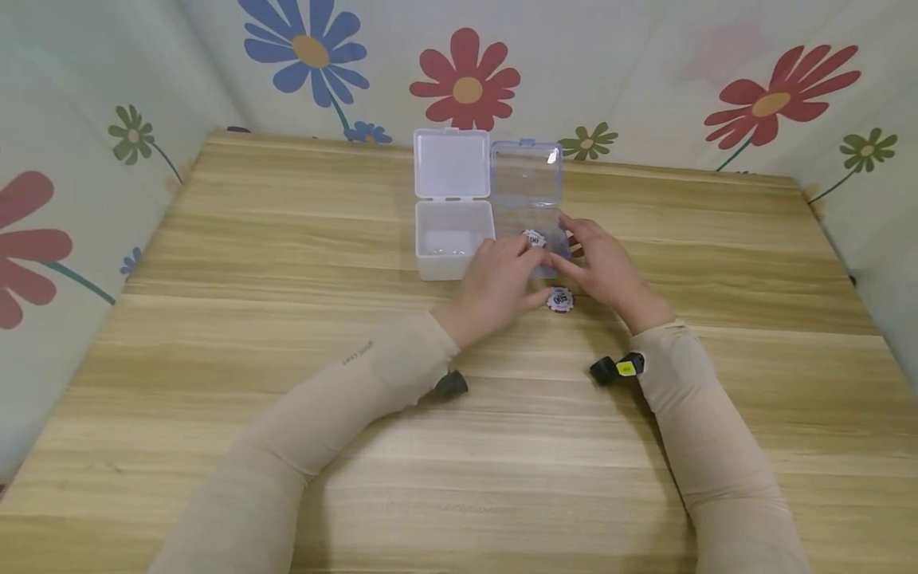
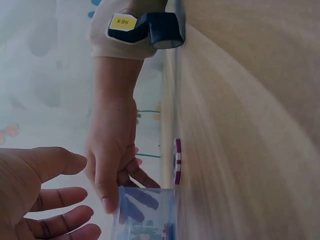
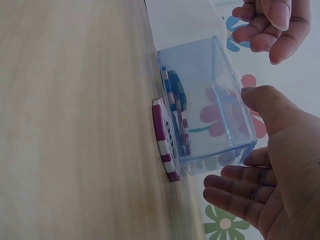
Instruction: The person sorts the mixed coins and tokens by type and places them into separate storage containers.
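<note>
A clear plastic box (image 1: pixel 556 268) stands with its hinged lid (image 1: pixel 527 174) raised. My right hand (image 1: pixel 610 269) holds its right side, thumb at the front rim and fingers along the side wall. Over the left part of that box hovers my left hand (image 1: pixel 495 281), its fingers loosely bent around nothing. Inside the box lie a white 500 poker chip (image 1: pixel 533 237) and a blue-edged chip (image 3: pixel 176 92). Another white poker chip (image 1: pixel 560 300), with a purple-striped edge, lies on the table right in front of the box. My left hand partly covers the box in the head view.
A white plastic box (image 1: pixel 446 269) with its lid open adjoins the clear box on the left. Both stand near the back of a wooden table (image 1: pixel 502 446), before a flower-printed curtain (image 1: pixel 610 64). Black wrist cameras (image 1: pixel 604 371) jut from both sleeves.
</note>
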The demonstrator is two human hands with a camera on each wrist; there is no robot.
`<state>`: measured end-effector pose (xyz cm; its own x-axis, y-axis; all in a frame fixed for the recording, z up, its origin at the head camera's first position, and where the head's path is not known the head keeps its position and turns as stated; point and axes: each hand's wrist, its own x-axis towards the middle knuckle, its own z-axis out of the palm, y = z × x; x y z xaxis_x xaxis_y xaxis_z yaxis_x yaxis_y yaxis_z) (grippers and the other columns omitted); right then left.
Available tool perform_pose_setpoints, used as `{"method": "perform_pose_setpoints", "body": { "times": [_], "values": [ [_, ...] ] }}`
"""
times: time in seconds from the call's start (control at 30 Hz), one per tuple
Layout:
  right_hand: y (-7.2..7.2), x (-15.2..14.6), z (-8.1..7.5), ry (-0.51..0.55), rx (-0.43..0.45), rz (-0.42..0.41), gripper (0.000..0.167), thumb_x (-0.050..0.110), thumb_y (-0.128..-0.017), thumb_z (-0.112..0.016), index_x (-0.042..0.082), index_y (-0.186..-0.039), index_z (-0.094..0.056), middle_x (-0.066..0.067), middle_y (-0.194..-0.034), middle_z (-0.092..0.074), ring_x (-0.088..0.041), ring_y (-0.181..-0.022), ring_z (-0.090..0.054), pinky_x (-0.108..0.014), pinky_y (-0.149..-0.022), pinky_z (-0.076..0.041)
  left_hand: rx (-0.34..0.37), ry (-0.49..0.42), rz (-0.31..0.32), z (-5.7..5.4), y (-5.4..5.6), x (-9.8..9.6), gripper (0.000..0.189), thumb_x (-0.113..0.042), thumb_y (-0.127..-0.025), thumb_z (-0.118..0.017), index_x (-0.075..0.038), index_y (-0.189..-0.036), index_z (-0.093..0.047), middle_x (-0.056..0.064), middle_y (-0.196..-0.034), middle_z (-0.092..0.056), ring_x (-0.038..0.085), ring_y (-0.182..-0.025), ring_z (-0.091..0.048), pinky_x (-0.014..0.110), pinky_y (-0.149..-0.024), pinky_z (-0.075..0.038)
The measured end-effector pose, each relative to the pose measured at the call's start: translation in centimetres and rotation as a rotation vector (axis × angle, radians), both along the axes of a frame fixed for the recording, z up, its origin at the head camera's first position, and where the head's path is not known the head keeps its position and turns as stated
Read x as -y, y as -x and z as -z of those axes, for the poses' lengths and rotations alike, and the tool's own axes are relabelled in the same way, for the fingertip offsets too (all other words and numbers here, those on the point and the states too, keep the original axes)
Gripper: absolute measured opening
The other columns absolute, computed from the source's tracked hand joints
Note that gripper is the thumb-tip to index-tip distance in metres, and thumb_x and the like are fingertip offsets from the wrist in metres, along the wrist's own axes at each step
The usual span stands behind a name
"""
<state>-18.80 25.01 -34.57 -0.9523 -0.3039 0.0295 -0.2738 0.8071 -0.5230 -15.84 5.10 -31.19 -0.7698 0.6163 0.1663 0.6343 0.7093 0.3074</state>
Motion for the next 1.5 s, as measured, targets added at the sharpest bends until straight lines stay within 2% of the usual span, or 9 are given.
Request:
{"method": "perform_pose_setpoints", "body": {
  "times": [0.13,0.27,0.4,0.63,0.87,1.13,1.33,1.5],
  "values": [
    [0.0,-0.1,-0.1,-0.005,0.009,-0.017,0.068,0.025,-0.095,-0.06,-0.004,-0.147,-0.03,-0.028,-0.14,-0.044,-0.042,-0.109,-0.061,-0.05,-0.095,-0.051,0.048,-0.015,0.006,0.5,-0.3,-0.4,0.034,-0.036,-0.088,-0.068,-0.013,-0.111,-0.066,0.001,-0.101,-0.062,0.018,-0.09,-0.058,0.032,-0.082,-0.047],
    [0.0,-0.1,-0.3,-0.001,0.027,-0.018,0.068,0.027,-0.095,-0.059,-0.002,-0.148,-0.029,-0.027,-0.141,-0.044,-0.042,-0.109,-0.061,-0.05,-0.097,-0.049,0.099,0.0,0.015,1.1,-0.5,-0.9,0.034,-0.037,-0.088,-0.068,-0.013,-0.113,-0.065,0.001,-0.107,-0.064,0.019,-0.098,-0.06,0.034,-0.09,-0.047],
    [0.0,-0.2,-0.1,0.024,0.021,-0.012,0.064,0.028,-0.098,-0.055,-0.002,-0.148,-0.03,-0.026,-0.142,-0.044,-0.042,-0.11,-0.06,-0.05,-0.096,-0.05,0.117,0.022,0.011,1.7,-0.4,-1.5,0.035,-0.038,-0.087,-0.069,-0.015,-0.113,-0.064,0.001,-0.108,-0.064,0.018,-0.099,-0.06,0.034,-0.09,-0.048],
    [-0.1,-0.5,0.2,0.055,-0.007,-0.007,0.053,0.026,-0.103,-0.043,-0.003,-0.146,-0.034,-0.025,-0.143,-0.044,-0.041,-0.114,-0.059,-0.05,-0.096,-0.05,0.082,0.08,0.009,2.3,-0.3,-2.3,0.033,-0.04,-0.086,-0.069,-0.016,-0.109,-0.066,0.0,-0.104,-0.065,0.017,-0.094,-0.061,0.032,-0.083,-0.05],
    [-0.1,-0.4,0.1,0.049,0.012,-0.013,0.058,0.025,-0.1,-0.051,-0.003,-0.147,-0.031,-0.025,-0.143,-0.044,-0.04,-0.111,-0.061,-0.048,-0.096,-0.051,0.078,0.101,0.014,3.1,-0.2,-2.9,0.034,-0.042,-0.089,-0.065,-0.014,-0.109,-0.065,0.001,-0.106,-0.064,0.018,-0.097,-0.061,0.032,-0.086,-0.051],
    [0.0,-0.4,0.4,0.061,0.001,-0.024,0.059,0.025,-0.099,-0.052,-0.003,-0.147,-0.031,-0.026,-0.142,-0.044,-0.041,-0.109,-0.062,-0.047,-0.093,-0.053,0.025,0.156,-0.001,3.5,0.0,-3.1,0.033,-0.043,-0.086,-0.068,-0.013,-0.101,-0.068,0.002,-0.103,-0.065,0.02,-0.095,-0.063,0.033,-0.087,-0.051],
    [-0.1,-0.4,0.2,0.058,0.016,-0.021,0.059,0.026,-0.1,-0.051,-0.003,-0.147,-0.03,-0.026,-0.143,-0.043,-0.041,-0.109,-0.061,-0.048,-0.095,-0.052,0.003,0.244,-0.013,3.7,-0.2,-3.7,0.041,-0.048,-0.088,-0.063,-0.011,-0.107,-0.066,0.004,-0.108,-0.064,0.02,-0.1,-0.062,0.035,-0.093,-0.05],
    [-0.1,-0.4,0.2,0.059,0.023,-0.018,0.06,0.025,-0.1,-0.051,-0.003,-0.148,-0.03,-0.026,-0.143,-0.043,-0.041,-0.111,-0.061,-0.048,-0.095,-0.051,-0.015,0.246,-0.027,4.1,-0.4,-3.9,0.044,-0.047,-0.087,-0.065,-0.009,-0.108,-0.067,0.005,-0.108,-0.065,0.02,-0.101,-0.061,0.034,-0.093,-0.049]
  ]
}}
